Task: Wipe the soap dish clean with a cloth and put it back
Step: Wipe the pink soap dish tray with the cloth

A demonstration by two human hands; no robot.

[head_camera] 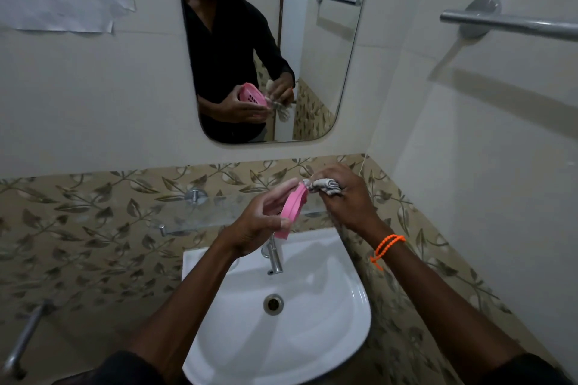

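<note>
My left hand [262,222] holds a pink plastic soap dish [294,208] tilted on its edge above the sink, thumb on one side and fingers on the other. My right hand [347,197] grips a bunched grey-and-white cloth [325,186] and presses it against the top end of the dish. The mirror's reflection shows the slotted inside of the dish turned toward the wall, with the cloth at its rim. An orange bead band circles my right wrist.
Below the hands are a white basin [328,316] and a chrome tap [275,256]. A glass shelf [200,216] runs along the leaf-patterned tiles behind the hands. A mirror [325,50] hangs above, and a towel bar [513,25] is on the right wall.
</note>
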